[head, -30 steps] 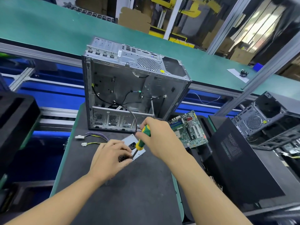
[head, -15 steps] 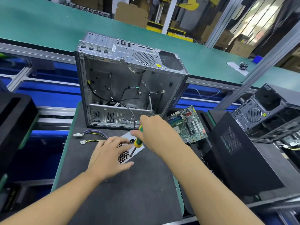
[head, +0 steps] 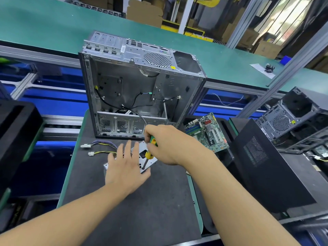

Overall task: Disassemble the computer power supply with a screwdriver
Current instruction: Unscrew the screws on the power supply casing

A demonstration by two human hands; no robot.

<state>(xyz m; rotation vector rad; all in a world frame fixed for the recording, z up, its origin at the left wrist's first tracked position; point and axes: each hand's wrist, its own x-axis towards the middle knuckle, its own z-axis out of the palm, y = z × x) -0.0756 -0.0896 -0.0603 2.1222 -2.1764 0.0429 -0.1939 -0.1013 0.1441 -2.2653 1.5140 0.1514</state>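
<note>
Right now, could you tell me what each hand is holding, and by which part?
The right hand grips the screwdriver by its handle. The left hand holds nothing; it lies flat on the power supply.

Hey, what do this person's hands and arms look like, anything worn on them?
Nothing worn shows. The left hand and right hand are ungloved, with no ring, watch or wristband visible. The left forearm and right forearm are uncovered down to the picture's edge; no sleeve is in view.
</note>
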